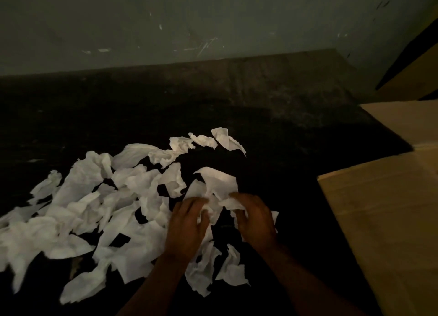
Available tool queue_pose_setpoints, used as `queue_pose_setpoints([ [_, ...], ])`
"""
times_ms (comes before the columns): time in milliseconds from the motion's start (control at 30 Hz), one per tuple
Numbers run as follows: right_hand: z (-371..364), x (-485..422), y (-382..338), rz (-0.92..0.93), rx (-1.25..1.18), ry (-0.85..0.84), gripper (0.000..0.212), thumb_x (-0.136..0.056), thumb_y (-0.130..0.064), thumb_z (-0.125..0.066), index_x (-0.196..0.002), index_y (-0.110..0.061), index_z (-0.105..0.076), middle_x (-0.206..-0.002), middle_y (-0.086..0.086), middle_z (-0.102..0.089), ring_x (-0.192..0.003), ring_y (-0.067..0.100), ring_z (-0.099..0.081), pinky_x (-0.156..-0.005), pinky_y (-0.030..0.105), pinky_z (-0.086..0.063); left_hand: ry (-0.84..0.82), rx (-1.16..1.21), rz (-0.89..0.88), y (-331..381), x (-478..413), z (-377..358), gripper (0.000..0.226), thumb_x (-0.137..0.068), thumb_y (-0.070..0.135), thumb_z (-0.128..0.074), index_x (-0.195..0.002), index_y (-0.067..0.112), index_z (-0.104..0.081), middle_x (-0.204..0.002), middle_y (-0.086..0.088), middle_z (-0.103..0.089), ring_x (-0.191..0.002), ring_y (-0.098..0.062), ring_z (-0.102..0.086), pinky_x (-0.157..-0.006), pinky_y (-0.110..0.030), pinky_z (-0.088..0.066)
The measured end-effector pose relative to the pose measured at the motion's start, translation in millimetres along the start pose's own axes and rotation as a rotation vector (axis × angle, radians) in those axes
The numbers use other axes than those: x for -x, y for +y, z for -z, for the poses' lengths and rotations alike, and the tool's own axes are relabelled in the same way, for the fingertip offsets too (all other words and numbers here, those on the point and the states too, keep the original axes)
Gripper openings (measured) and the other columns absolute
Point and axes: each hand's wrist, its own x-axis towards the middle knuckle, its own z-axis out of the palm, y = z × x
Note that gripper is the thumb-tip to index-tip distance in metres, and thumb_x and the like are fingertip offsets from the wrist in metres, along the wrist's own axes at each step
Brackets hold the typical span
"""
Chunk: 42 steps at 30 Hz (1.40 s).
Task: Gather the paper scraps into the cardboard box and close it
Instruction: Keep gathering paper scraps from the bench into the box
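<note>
- left hand (pixel 187 228) and right hand (pixel 254 221) both curled around crumpled white paper scraps (pixel 213 190), bunching a handful
- rest of scraps spread left of hands on dark floor (pixel 272 131)
- open brown cardboard box (pixel 384 209) just right, likely for short carry

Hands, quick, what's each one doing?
Left hand: fingers curled, gathering crumpled white paper scraps.
Right hand: closed on the same white scraps.

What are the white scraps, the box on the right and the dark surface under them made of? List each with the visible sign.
White scraps: thin, soft paper, probably tissue or napkin; matte, crumpled, with torn edges.
Box: tan cardboard, matte; flat, stiff flaps with straight creases.
Dark surface: black, dull, faintly mottled; possibly cloth or a mat, but the dim light leaves it open.
</note>
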Motion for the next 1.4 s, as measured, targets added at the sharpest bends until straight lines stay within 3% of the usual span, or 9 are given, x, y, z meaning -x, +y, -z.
queue_pose_setpoints([
  [100, 1.3, 1.3, 2.8, -0.007, -0.002, -0.02, 0.029, -0.086, -0.011, -0.059, -0.113, -0.014, -0.07, -0.106, 0.008, -0.069, -0.096, 0.025, -0.063, -0.088, 0.036, -0.052, -0.007, 0.0, 0.018, 5.7, 2.5, 1.3, 0.045, -0.088, 0.054, -0.047, -0.093, 0.016, -0.072, -0.098, 0.0, -0.064, -0.089, -0.019, -0.061, -0.077, -0.03, -0.051],
  [233, 11.8, 3.1, -10.1, -0.18, -0.205, -0.074, 0.037, -0.083, -0.019, -0.074, -0.119, -0.013, -0.066, -0.111, 0.006, -0.066, -0.098, 0.012, -0.063, -0.087, 0.023, -0.053, 0.0, 0.096, 0.07, 23.2, 10.3, 17.0, 0.073, -0.081, 0.076, -0.04, -0.112, 0.016, -0.068, -0.108, -0.002, -0.065, -0.1, -0.016, -0.062, -0.088, -0.025, -0.049],
  [333, 23.2, 8.4, -25.7, -0.191, -0.256, 0.017, 0.037, -0.081, -0.028, -0.075, -0.115, -0.017, -0.068, -0.111, -0.002, -0.067, -0.102, 0.005, -0.061, -0.096, 0.026, -0.049, 0.056, 0.129, 0.087, 42.6, 12.7, 41.8, 0.074, -0.08, 0.073, -0.048, -0.132, 0.02, -0.054, -0.118, 0.0, -0.063, -0.109, -0.008, -0.058, -0.093, -0.006, -0.036],
  [433, 42.3, 14.3, -52.2, -0.197, -0.165, -0.039, 0.048, -0.086, -0.04, -0.067, -0.129, -0.022, -0.058, -0.13, -0.004, -0.056, -0.117, 0.003, -0.047, -0.098, 0.011, -0.027, 0.036, 0.147, 0.171, 67.7, 14.5, 71.2, 0.087, -0.077, 0.062, -0.061, -0.148, 0.03, -0.022, -0.131, 0.005, -0.056, -0.12, -0.006, -0.051, -0.096, -0.007, -0.031],
  [533, 64.6, 17.0, -78.5, -0.167, -0.16, -0.052, 0.054, -0.085, -0.047, -0.063, -0.135, -0.027, -0.052, -0.139, -0.003, -0.052, -0.125, 0.008, -0.045, -0.095, 0.012, -0.024, 0.102, 0.209, 0.176, 94.0, 20.1, 103.5, 0.096, -0.075, 0.053, -0.068, -0.149, 0.029, -0.011, -0.114, 0.015, -0.058, -0.103, 0.006, -0.051, -0.082, 0.006, -0.028],
  [700, 118.1, 45.6, -127.0, -0.002, -0.143, -0.003, 0.059, -0.079, -0.06, -0.059, -0.132, -0.034, -0.053, -0.131, -0.002, -0.058, -0.121, 0.012, -0.054, -0.099, 0.02, -0.038, 0.163, 0.185, 0.077, 135.3, 37.4, 150.5, 0.098, -0.071, 0.066, -0.056, -0.15, 0.026, -0.014, -0.126, 0.001, -0.061, -0.114, -0.003, -0.052, -0.091, -0.011, -0.032],
  [833, 189.5, 62.0, -148.3, -0.049, 0.079, -0.173, 0.068, -0.084, -0.071, -0.043, -0.144, -0.043, -0.03, -0.15, 0.003, -0.038, -0.134, 0.021, -0.039, -0.111, 0.032, -0.028, 0.177, 0.154, -0.023, 179.3, 46.1, 172.6, 0.098, -0.069, 0.075, -0.047, -0.149, 0.026, -0.02, -0.129, -0.002, -0.06, -0.117, -0.012, -0.054, -0.097, -0.019, -0.037],
  [1133, 326.8, 140.0, -117.0, 0.163, -0.013, 0.358, 0.053, -0.077, -0.054, -0.067, -0.122, -0.027, -0.064, -0.1, -0.002, -0.069, -0.091, 0.014, -0.065, -0.077, 0.026, -0.049, 0.242, 0.261, -0.309, 320.9, 44.0, 154.3, 0.082, -0.075, 0.062, -0.063, -0.142, 0.019, -0.04, -0.11, -0.004, -0.069, -0.099, -0.006, -0.06, -0.085, -0.009, -0.039],
  [1400, 482.9, 155.0, -18.4, 0.142, 0.07, 0.54, 0.045, -0.081, -0.047, -0.068, -0.121, -0.026, -0.065, -0.113, 0.0, -0.069, -0.09, 0.004, -0.06, -0.078, 0.015, -0.043, 0.234, 0.378, -0.328, 482.6, 19.0, 59.3, 0.081, -0.076, 0.061, -0.064, -0.14, 0.016, -0.043, -0.12, -0.008, -0.065, -0.112, -0.019, -0.059, -0.088, -0.007, -0.032],
])
